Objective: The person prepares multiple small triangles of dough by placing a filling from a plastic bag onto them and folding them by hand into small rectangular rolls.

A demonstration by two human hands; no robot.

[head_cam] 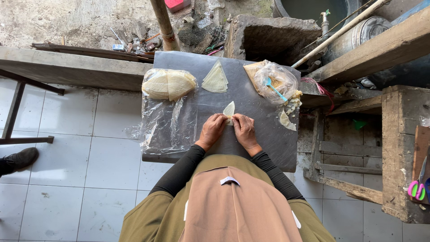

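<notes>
— Where are the hands?

— Both over the near middle of the dark grey flat board (251, 107). Left hand (212, 130) and right hand (244, 130) side by side, fingertips meeting on a small pale triangular pastry sheet (229, 110). Fingers of both curled in, pinching its lower edge; its tip points toward the board's far side.

— Anything else on the board?

— Far left corner: a clear plastic bag of folded pale wrappers (168, 84), with a crumpled clear plastic sheet (166, 123) running from it down the board's left side. Far middle: a fanned stack of pale triangular sheets (215, 79). Far right corner: a clear bag of yellowish filling (277, 82) with a light blue plastic spoon (273, 88) in it. Right edge: one loose pale scrap of pastry (286, 121).

— Off the board?

— Well off to the right, pink-handled scissors (418, 188) on a rough wooden bench (398, 157). Left of the board, white floor tiles (89, 152) and a dark shoe (20, 159).
</notes>
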